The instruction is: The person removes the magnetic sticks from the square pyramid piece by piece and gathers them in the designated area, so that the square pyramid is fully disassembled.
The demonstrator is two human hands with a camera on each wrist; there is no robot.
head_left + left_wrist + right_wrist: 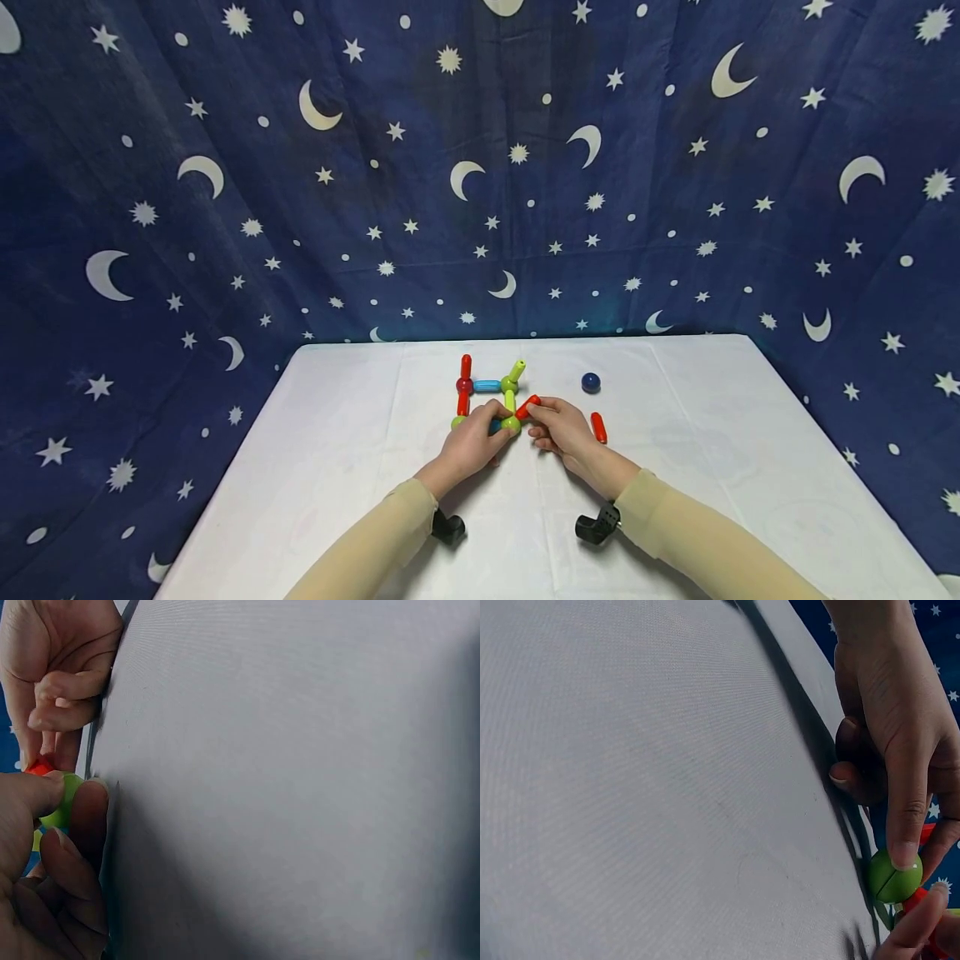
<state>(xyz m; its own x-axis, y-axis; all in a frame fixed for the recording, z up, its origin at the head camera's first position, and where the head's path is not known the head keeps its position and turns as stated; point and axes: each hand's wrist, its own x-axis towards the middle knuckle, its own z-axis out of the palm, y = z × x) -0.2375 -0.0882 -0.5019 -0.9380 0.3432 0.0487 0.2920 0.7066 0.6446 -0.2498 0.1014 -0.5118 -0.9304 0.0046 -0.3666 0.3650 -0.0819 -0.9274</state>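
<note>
A square frame of coloured sticks and balls lies on the table. Its near right corner is a green ball (511, 426), which my left hand (471, 439) pinches between thumb and fingers. My right hand (567, 431) holds a red stick (528, 407) by thumb and fingertips, its lower end right at that green ball. At the far corners are a red ball (465, 387) and another green ball (509, 384), joined by a blue stick (487, 386). A red stick (466, 365) and a lime stick (517, 370) stick up from them. My left hand partly hides the near side.
To the right of the frame lie a dark blue ball (591, 382) and a loose red stick (598, 427), the stick close beside my right hand. A white cloth covers the table (360, 433). Behind its far edge hangs a blue star-and-moon curtain (420, 250).
</note>
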